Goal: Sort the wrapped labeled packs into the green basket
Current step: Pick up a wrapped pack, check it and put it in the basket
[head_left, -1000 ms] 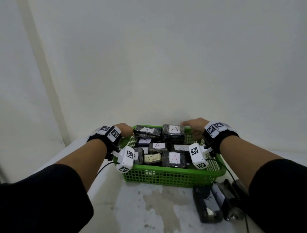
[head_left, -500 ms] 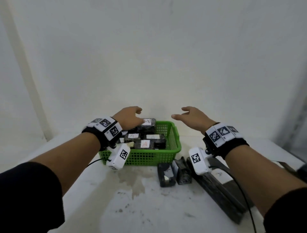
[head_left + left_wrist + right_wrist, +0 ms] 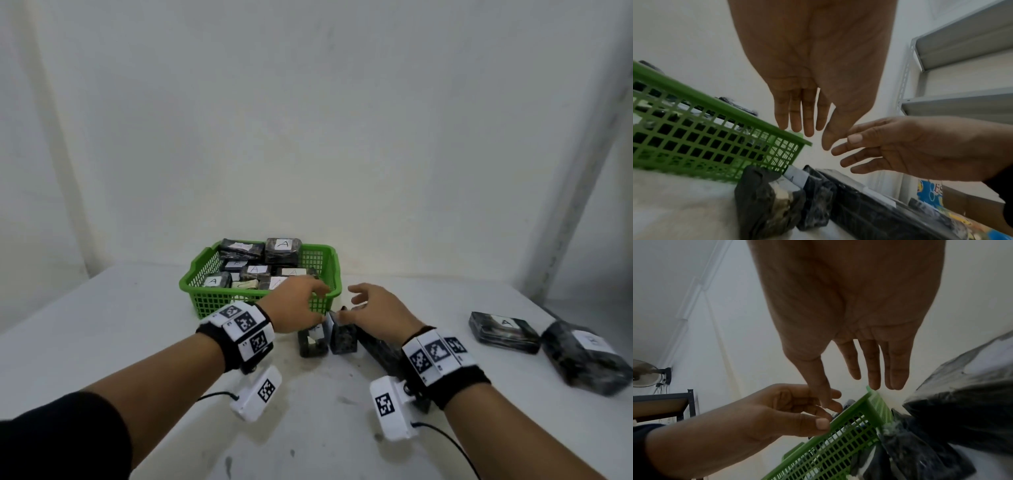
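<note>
The green basket (image 3: pixel 209 301) stands at the back of the white table, filled with several dark wrapped packs bearing white letter labels (image 3: pixel 283 244). Just in front of its right corner, three dark packs (image 3: pixel 312 341) stand on edge in a row. My left hand (image 3: pixel 301 305) hovers over them with fingers straight, holding nothing. My right hand (image 3: pixel 370 308) hovers beside it, fingers spread and empty. The left wrist view shows the left hand (image 3: pixel 803 120) above the standing packs (image 3: pixel 772 199) and the basket (image 3: pixel 694 136). In the right wrist view the right hand (image 3: pixel 869 369) is open above the basket (image 3: pixel 849 434).
Two more wrapped packs lie flat on the table at the right, one labelled A (image 3: pixel 503 330) and a larger one (image 3: pixel 585 356). A grey metal shelf (image 3: pixel 962 68) stands to the right. The white wall rises right behind the basket.
Both hands let go of the basket's rim and drew back and down to the packs standing in front of it. The view also swung to the right.
</note>
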Available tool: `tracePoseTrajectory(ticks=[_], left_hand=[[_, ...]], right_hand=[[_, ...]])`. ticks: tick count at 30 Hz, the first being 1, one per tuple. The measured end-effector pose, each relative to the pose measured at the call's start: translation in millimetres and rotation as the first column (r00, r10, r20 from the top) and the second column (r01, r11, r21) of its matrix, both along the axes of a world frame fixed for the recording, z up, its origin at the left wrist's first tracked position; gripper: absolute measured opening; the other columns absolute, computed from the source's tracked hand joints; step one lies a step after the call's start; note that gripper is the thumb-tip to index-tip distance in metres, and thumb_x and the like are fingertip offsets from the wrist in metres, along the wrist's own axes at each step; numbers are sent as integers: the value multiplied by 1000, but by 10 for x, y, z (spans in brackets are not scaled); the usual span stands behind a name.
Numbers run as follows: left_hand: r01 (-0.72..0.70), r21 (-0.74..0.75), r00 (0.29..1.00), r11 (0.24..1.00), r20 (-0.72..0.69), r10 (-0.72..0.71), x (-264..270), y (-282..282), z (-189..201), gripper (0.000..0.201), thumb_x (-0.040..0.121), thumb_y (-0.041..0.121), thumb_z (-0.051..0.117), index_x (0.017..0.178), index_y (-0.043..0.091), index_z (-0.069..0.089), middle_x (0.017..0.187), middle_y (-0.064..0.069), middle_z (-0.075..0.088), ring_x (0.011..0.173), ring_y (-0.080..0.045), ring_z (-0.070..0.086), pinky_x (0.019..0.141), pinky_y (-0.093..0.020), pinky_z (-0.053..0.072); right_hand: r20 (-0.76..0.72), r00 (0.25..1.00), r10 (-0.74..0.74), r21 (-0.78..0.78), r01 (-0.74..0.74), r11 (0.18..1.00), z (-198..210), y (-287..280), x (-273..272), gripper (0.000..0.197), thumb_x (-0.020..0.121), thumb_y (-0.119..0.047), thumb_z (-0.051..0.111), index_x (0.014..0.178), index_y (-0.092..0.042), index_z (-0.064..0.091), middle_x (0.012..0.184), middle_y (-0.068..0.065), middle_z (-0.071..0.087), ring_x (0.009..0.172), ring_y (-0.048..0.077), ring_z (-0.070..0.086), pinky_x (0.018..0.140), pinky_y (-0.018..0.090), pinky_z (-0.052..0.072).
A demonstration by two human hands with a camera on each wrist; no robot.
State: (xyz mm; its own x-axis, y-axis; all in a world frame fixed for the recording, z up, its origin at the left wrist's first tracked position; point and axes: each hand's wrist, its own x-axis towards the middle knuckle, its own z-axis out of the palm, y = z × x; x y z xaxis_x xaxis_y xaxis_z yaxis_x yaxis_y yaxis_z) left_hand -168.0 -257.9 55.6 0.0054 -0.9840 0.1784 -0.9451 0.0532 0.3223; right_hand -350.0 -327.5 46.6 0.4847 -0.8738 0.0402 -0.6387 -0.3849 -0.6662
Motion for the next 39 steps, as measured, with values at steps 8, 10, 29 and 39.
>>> tracePoseTrajectory(ticks=[8, 10, 29, 39], left_hand=[[-52, 156, 990, 986, 135, 31, -201, -97, -242, 44, 89, 24, 70, 128, 5, 63, 124, -15, 65, 112, -30, 62, 94, -38, 55], [-46, 170, 992, 984, 125, 25, -218, -161, -274, 42, 89, 23, 70, 126, 5, 64, 121, -15, 66, 111, -32, 62, 93, -40, 55], [-59, 125, 977, 990, -197, 83, -95, -262, -391, 47, 95, 8, 56, 142, 12, 59, 143, -7, 61, 133, -22, 56, 108, -28, 44], [28, -56, 639, 998, -766, -61, 59, -69, -405, 46, 93, 27, 74, 135, 16, 61, 125, -1, 71, 115, -19, 69, 99, -38, 58]], right_hand=[[-204, 979, 19, -41, -28, 999, -273, -17, 121, 36, 82, -33, 80, 113, -16, 73, 108, 5, 75, 98, 22, 68, 72, 26, 44], [-215, 977, 7, -62, -20, 998, -315, -58, 153, 30, 82, -31, 78, 106, -14, 73, 99, 5, 73, 89, 21, 64, 65, 26, 42], [-40, 998, -41, -29, 40, 999, -362, -202, 161, 30, 83, -39, 81, 105, -19, 81, 95, 0, 77, 90, 14, 72, 68, 20, 50], [558, 829, -27, 245, -133, 960, -128, -37, -128, 24, 91, -8, 74, 113, -18, 74, 100, 8, 81, 87, 21, 76, 75, 37, 65]])
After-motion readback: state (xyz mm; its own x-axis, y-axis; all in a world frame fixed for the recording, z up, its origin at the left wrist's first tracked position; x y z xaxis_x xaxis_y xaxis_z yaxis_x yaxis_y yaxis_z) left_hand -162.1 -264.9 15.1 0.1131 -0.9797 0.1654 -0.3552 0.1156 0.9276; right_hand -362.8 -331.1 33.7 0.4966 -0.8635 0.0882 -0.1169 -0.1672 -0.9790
